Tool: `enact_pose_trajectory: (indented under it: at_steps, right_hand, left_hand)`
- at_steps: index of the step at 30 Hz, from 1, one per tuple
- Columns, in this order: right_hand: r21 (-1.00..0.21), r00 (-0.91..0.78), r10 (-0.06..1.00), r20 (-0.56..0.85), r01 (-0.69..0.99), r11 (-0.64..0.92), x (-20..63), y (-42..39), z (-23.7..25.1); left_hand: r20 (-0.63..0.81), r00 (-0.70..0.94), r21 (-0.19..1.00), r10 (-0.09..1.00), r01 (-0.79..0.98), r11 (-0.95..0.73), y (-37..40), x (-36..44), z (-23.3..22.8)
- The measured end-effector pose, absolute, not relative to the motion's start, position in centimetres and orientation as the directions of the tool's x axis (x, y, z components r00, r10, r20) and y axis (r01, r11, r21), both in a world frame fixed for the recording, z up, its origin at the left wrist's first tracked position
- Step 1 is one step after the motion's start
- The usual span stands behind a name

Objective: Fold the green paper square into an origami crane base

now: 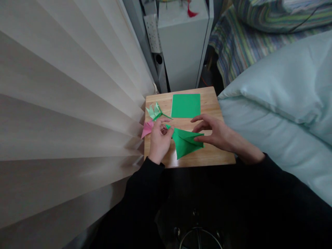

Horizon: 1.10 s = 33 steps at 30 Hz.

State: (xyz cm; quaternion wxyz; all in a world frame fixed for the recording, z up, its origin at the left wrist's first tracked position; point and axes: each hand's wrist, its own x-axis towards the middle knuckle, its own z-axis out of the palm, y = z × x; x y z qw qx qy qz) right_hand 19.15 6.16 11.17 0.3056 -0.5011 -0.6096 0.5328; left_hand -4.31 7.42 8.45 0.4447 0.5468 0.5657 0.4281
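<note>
A partly folded sheet of green origami paper point(184, 142) is held just over the small wooden table. My left hand point(161, 138) pinches its left corner between thumb and fingers. At the paper's right end is my right hand point(211, 131), its thumb and fingers closed around the folded edge. A flat stack of green square paper point(186, 105) lies behind the hands. Left of the stack sits a folded green paper flower with a stem point(155, 111). A pink folded paper piece point(147, 129) shows beside my left hand, partly hidden by it.
The wooden table point(153, 152) stands against a pleated pale curtain point(77, 124) on the left. A bed with light blue bedding point(280, 90) is close on the right. Behind the table rises a white cabinet point(184, 52) with a red tassel point(191, 12) on top.
</note>
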Motion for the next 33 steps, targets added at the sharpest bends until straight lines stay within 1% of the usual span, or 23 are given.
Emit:
enact_pose_trajectory:
  at_steps: [2, 4, 6, 8, 10, 11, 15, 19, 22, 25, 28, 31, 33]
  right_hand:
    - [-0.971, -0.362, 0.909, -0.208, 0.192, -0.145, 19.3, 6.3, 11.3]
    - [-0.972, -0.378, 0.896, -0.231, 0.124, -0.198, 19.5, 6.5, 11.5]
    - [-0.974, -0.364, 0.904, -0.226, 0.071, -0.215, 19.8, 6.7, 11.7]
    - [-0.975, -0.338, 0.916, -0.217, 0.033, -0.219, 20.1, 6.8, 12.0]
    - [-0.974, -0.316, 0.923, -0.222, 0.018, -0.228, 20.3, 6.9, 12.1]
    - [-0.973, -0.310, 0.924, -0.226, 0.021, -0.231, 20.3, 6.9, 12.2]
    - [-0.967, -0.337, 0.906, -0.255, 0.074, -0.245, 20.0, 6.8, 12.3]
    - [-0.965, -0.352, 0.898, -0.263, 0.118, -0.236, 19.6, 6.6, 12.3]
    - [-0.965, -0.317, 0.914, -0.254, 0.152, -0.216, 19.6, 6.6, 12.2]
    - [-0.962, -0.276, 0.933, -0.231, 0.211, -0.175, 19.7, 6.6, 12.1]
    - [-0.962, -0.280, 0.939, -0.200, 0.239, -0.133, 19.6, 6.6, 12.0]
    - [-0.961, -0.293, 0.935, -0.198, 0.247, -0.126, 19.5, 6.5, 12.0]
    - [-0.956, -0.281, 0.936, -0.212, 0.256, -0.140, 19.3, 6.5, 12.0]
  left_hand:
    - [-0.098, 0.060, 0.980, 0.993, 0.182, 0.086, 7.3, -4.4, 8.8]
    - [-0.120, 0.150, 0.985, 0.981, 0.142, 0.099, 7.3, -4.5, 9.3]
    - [-0.120, 0.250, 0.992, 0.961, 0.079, 0.103, 7.3, -4.7, 10.1]
    - [-0.149, 0.345, 0.986, 0.927, -0.022, 0.167, 7.2, -4.8, 10.7]
    - [-0.181, 0.408, 0.968, 0.895, -0.084, 0.234, 7.2, -4.8, 11.1]
    - [-0.188, 0.423, 0.965, 0.886, -0.088, 0.247, 7.2, -4.8, 11.2]
    - [-0.169, 0.432, 0.977, 0.886, -0.044, 0.209, 7.3, -4.8, 10.9]
    - [-0.148, 0.426, 0.977, 0.892, -0.074, 0.198, 7.3, -4.7, 10.6]
    - [-0.197, 0.358, 0.970, 0.913, -0.065, 0.235, 7.1, -4.5, 10.8]
    - [-0.247, 0.285, 0.964, 0.926, -0.020, 0.264, 6.8, -4.3, 10.9]
    - [-0.265, 0.292, 0.962, 0.919, 0.017, 0.272, 6.6, -4.1, 10.7]
    - [-0.244, 0.312, 0.969, 0.918, 0.029, 0.247, 6.6, -4.0, 10.3]
    - [-0.206, 0.293, 0.978, 0.934, 0.042, 0.202, 6.6, -3.9, 10.2]
